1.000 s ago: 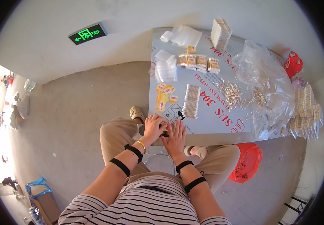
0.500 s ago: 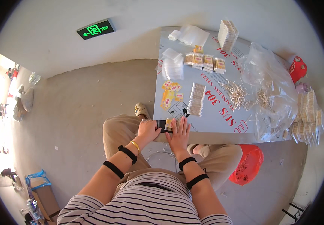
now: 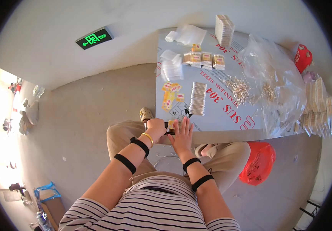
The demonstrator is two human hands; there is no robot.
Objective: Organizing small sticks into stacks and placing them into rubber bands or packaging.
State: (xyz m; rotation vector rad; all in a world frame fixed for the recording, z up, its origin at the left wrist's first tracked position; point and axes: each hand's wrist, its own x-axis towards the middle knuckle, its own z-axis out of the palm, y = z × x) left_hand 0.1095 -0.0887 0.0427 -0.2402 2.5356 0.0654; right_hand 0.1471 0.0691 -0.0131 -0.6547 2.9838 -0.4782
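Observation:
At the table's near edge, my left hand point(image 3: 155, 128) is closed in a fist around a black bar point(image 3: 169, 132), whose ends show on both sides of it; its exact kind is unclear. My right hand point(image 3: 182, 134) lies flat with fingers spread, pressing over a small clear pack of cotton swabs point(image 3: 171, 125) with a yellow label, partly covered by the fingers. Just beyond is a neat row of cotton swabs point(image 3: 198, 99). Yellow label cards point(image 3: 169, 101) lie to its left, and a loose heap of swabs point(image 3: 241, 91) to its right.
Filled swab packs point(image 3: 204, 60) and clear bags point(image 3: 172, 69) lie farther back on the metal-sheeted table point(image 3: 216, 119). A tall stack of packs point(image 3: 224, 31) stands behind. A large clear plastic bag point(image 3: 281, 84) covers the right side, beside more packs point(image 3: 317, 111). A red bag point(image 3: 259, 163) sits below.
My left hand has turned into a tighter fist and shifted slightly right, its forearm swinging inward. My right hand stays flat over the pack. The whole view has tilted slightly.

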